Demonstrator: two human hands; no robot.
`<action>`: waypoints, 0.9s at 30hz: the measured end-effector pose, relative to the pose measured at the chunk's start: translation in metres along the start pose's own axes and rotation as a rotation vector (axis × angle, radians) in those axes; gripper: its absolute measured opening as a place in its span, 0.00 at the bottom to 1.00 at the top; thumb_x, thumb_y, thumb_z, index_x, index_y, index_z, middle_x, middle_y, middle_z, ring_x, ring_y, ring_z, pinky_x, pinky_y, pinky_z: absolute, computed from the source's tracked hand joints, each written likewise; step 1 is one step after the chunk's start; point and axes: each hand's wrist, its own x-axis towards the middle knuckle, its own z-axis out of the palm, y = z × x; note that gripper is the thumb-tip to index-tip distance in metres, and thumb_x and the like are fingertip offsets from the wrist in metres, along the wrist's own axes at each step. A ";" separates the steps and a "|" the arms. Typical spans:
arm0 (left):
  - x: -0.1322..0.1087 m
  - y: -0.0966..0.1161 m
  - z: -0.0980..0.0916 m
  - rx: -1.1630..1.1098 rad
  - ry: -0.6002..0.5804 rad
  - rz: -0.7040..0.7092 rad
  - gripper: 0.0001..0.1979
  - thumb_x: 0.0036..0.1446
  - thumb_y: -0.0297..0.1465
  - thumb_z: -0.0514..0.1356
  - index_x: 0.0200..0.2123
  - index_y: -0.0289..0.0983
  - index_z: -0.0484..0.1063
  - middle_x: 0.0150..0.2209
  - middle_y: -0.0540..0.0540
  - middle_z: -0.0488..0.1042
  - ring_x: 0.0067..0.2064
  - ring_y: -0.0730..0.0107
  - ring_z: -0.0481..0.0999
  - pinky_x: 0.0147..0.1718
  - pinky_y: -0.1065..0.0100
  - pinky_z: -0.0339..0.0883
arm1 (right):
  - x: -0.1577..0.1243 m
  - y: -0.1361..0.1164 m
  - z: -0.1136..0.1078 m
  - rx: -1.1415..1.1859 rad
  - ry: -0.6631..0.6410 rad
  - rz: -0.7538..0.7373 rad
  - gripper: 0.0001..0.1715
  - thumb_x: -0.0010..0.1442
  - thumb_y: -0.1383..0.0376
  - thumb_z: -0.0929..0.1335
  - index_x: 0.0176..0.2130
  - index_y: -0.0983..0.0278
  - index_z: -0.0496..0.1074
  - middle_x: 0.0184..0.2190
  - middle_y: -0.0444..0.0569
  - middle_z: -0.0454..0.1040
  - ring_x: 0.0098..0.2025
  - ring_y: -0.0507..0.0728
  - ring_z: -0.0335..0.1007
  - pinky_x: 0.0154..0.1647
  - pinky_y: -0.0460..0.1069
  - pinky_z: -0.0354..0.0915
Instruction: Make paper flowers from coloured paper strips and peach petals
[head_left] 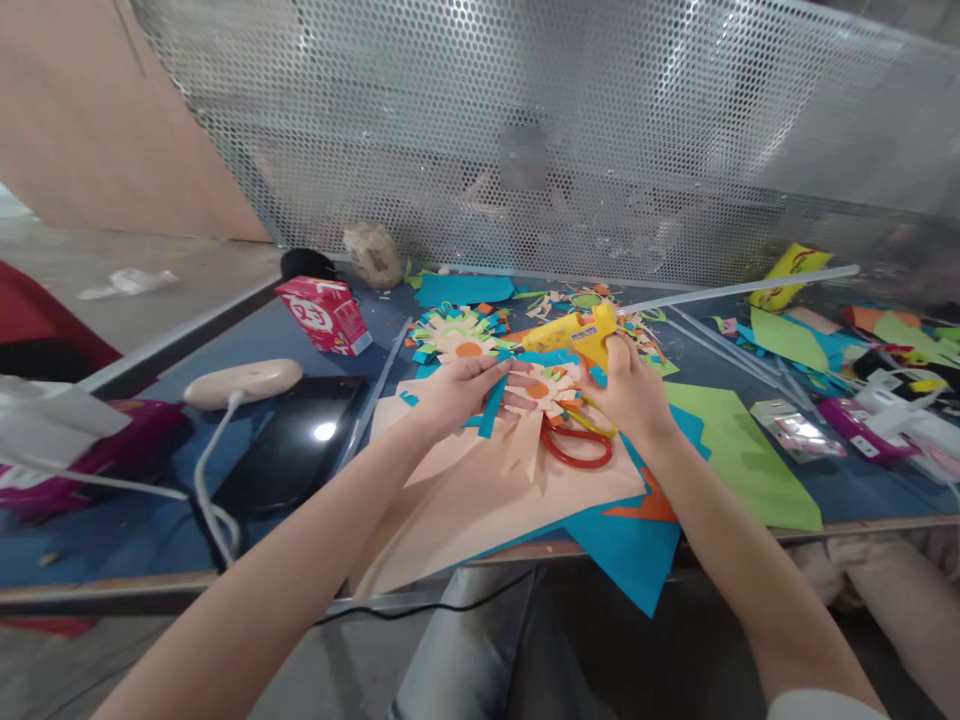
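Yellow glue gun [571,331], which I see clasped in the right hand [634,390], points its nozzle [517,350] leftward, just beyond the left hand [466,388], whose fingers pinch a blue strip [492,408] (nearly crosswise to the gun) beside the flower [559,388].

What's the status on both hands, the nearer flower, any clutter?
Left hand holding blue paper strip; right hand gripping yellow glue gun. Nearer paper flower between both hands. Scissors close beside it.
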 end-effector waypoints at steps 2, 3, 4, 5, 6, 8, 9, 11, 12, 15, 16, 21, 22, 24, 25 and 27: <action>-0.001 0.000 0.000 0.011 0.000 -0.015 0.13 0.58 0.34 0.55 0.43 0.34 0.71 0.34 0.40 0.79 0.28 0.66 0.79 0.22 0.71 0.73 | 0.001 0.000 0.000 0.013 -0.037 0.036 0.17 0.54 0.60 0.63 0.42 0.66 0.59 0.42 0.61 0.70 0.35 0.62 0.71 0.24 0.51 0.64; -0.001 0.000 0.001 0.013 -0.001 -0.019 0.13 0.57 0.34 0.55 0.43 0.33 0.71 0.34 0.40 0.79 0.26 0.66 0.79 0.21 0.71 0.73 | 0.001 0.000 0.000 0.024 -0.058 0.057 0.17 0.54 0.60 0.63 0.42 0.66 0.59 0.42 0.61 0.70 0.35 0.62 0.71 0.25 0.51 0.64; -0.002 0.001 0.001 0.017 -0.001 -0.022 0.13 0.57 0.34 0.56 0.43 0.33 0.71 0.34 0.40 0.79 0.25 0.67 0.78 0.20 0.71 0.72 | 0.002 -0.001 0.000 0.038 -0.079 0.082 0.18 0.54 0.60 0.63 0.43 0.66 0.60 0.42 0.61 0.70 0.36 0.63 0.71 0.26 0.52 0.65; -0.002 0.001 0.002 0.025 -0.001 -0.019 0.13 0.57 0.34 0.56 0.43 0.33 0.71 0.33 0.40 0.78 0.24 0.67 0.77 0.18 0.71 0.71 | 0.003 0.000 0.000 0.055 -0.096 0.113 0.19 0.53 0.60 0.64 0.43 0.67 0.59 0.42 0.61 0.70 0.37 0.63 0.71 0.28 0.52 0.66; -0.002 0.001 0.002 0.039 0.002 -0.012 0.14 0.56 0.35 0.56 0.42 0.32 0.71 0.32 0.40 0.78 0.22 0.68 0.76 0.16 0.73 0.69 | 0.004 0.001 0.000 0.077 -0.108 0.150 0.20 0.53 0.59 0.64 0.44 0.67 0.59 0.42 0.62 0.70 0.38 0.64 0.71 0.29 0.52 0.66; -0.002 0.001 0.002 0.081 0.021 0.013 0.14 0.55 0.36 0.58 0.40 0.32 0.71 0.30 0.40 0.78 0.19 0.71 0.74 0.11 0.76 0.62 | 0.007 0.005 0.000 0.129 -0.121 0.252 0.23 0.52 0.58 0.65 0.44 0.68 0.59 0.42 0.62 0.70 0.40 0.64 0.71 0.32 0.53 0.66; -0.002 0.001 0.002 0.099 0.037 0.030 0.14 0.54 0.37 0.58 0.39 0.32 0.71 0.29 0.41 0.78 0.17 0.73 0.72 0.09 0.77 0.58 | 0.008 0.009 0.001 0.159 -0.129 0.318 0.24 0.52 0.57 0.65 0.44 0.68 0.59 0.42 0.62 0.70 0.40 0.64 0.71 0.33 0.53 0.67; -0.001 0.000 0.001 0.110 0.064 0.072 0.15 0.53 0.38 0.59 0.38 0.32 0.72 0.26 0.43 0.77 0.14 0.78 0.67 0.09 0.78 0.52 | 0.010 0.020 0.004 0.212 -0.159 0.462 0.23 0.53 0.54 0.64 0.43 0.68 0.61 0.38 0.60 0.72 0.39 0.63 0.71 0.35 0.53 0.66; 0.000 -0.001 0.000 0.101 0.072 0.090 0.15 0.52 0.38 0.60 0.37 0.32 0.72 0.24 0.45 0.76 0.13 0.80 0.64 0.09 0.78 0.51 | 0.011 0.026 0.006 0.227 -0.180 0.537 0.22 0.53 0.53 0.63 0.41 0.67 0.62 0.36 0.58 0.73 0.38 0.63 0.72 0.34 0.53 0.66; 0.002 -0.004 -0.001 0.030 0.075 0.121 0.14 0.49 0.37 0.61 0.35 0.33 0.73 0.24 0.46 0.75 0.13 0.84 0.59 0.11 0.77 0.50 | 0.011 0.045 0.016 0.202 -0.194 0.665 0.20 0.53 0.51 0.63 0.35 0.66 0.66 0.31 0.58 0.74 0.35 0.63 0.73 0.32 0.52 0.66; 0.003 -0.005 -0.002 0.007 0.077 0.116 0.13 0.48 0.36 0.61 0.35 0.33 0.73 0.25 0.46 0.75 0.14 0.84 0.59 0.11 0.77 0.50 | 0.010 0.050 0.020 0.185 -0.185 0.677 0.20 0.53 0.52 0.63 0.35 0.66 0.66 0.30 0.59 0.74 0.34 0.63 0.73 0.31 0.52 0.66; 0.004 -0.007 -0.001 0.014 0.088 0.097 0.12 0.46 0.34 0.62 0.34 0.34 0.72 0.24 0.47 0.73 0.18 0.80 0.63 0.14 0.77 0.55 | 0.005 0.061 0.038 0.140 -0.182 0.669 0.19 0.53 0.55 0.64 0.37 0.68 0.68 0.31 0.60 0.74 0.36 0.64 0.73 0.33 0.53 0.66; 0.005 -0.007 0.000 0.032 0.085 0.119 0.11 0.47 0.34 0.62 0.33 0.34 0.71 0.24 0.47 0.73 0.18 0.80 0.64 0.14 0.77 0.56 | 0.005 0.061 0.040 0.137 -0.190 0.656 0.18 0.53 0.55 0.65 0.37 0.68 0.68 0.31 0.59 0.74 0.37 0.63 0.73 0.34 0.52 0.66; 0.005 -0.008 0.000 0.062 0.087 0.161 0.12 0.47 0.36 0.62 0.31 0.35 0.67 0.24 0.47 0.74 0.19 0.79 0.66 0.15 0.76 0.58 | 0.003 0.059 0.043 0.123 -0.205 0.634 0.17 0.52 0.57 0.66 0.37 0.67 0.69 0.33 0.59 0.74 0.39 0.62 0.72 0.36 0.52 0.66; 0.006 -0.008 0.000 0.073 0.093 0.174 0.13 0.47 0.37 0.63 0.30 0.35 0.65 0.25 0.47 0.74 0.20 0.78 0.67 0.16 0.76 0.59 | 0.003 0.058 0.043 0.110 -0.210 0.631 0.17 0.52 0.58 0.67 0.38 0.68 0.69 0.34 0.60 0.73 0.40 0.63 0.72 0.37 0.53 0.66; 0.007 -0.008 0.000 0.092 0.114 0.185 0.15 0.47 0.39 0.63 0.30 0.37 0.61 0.26 0.47 0.76 0.20 0.76 0.69 0.17 0.75 0.62 | 0.004 0.055 0.040 0.065 -0.206 0.636 0.20 0.51 0.59 0.67 0.40 0.72 0.68 0.38 0.65 0.72 0.43 0.66 0.70 0.40 0.57 0.65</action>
